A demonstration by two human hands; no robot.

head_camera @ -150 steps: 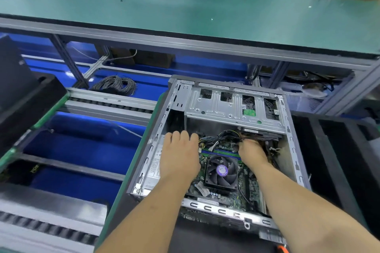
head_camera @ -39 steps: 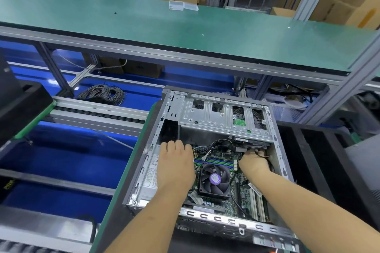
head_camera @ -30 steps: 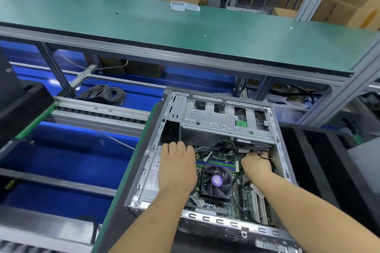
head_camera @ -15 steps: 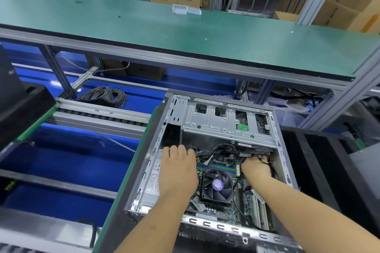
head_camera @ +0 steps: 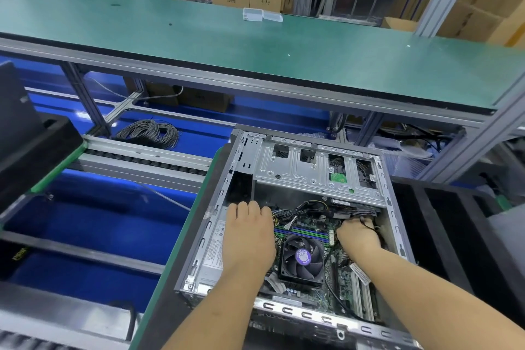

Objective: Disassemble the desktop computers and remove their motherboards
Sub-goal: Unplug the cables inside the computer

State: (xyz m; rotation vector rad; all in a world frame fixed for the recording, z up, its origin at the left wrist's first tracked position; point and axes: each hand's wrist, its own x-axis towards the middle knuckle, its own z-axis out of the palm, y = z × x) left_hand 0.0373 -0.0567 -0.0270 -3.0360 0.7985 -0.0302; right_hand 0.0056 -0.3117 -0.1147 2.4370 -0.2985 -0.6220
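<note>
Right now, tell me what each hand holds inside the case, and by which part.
The right hand is curled round black cables near the drive cage; the exact spot is hidden. The left hand lies flat on the power supply, holding nothing.

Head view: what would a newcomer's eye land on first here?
The open case in the lower middle, its black fan on the green motherboard. Both hands are inside: the left hand lies flat left of the fan, the right hand is among the cables on the right. A long green bench runs behind.
</note>
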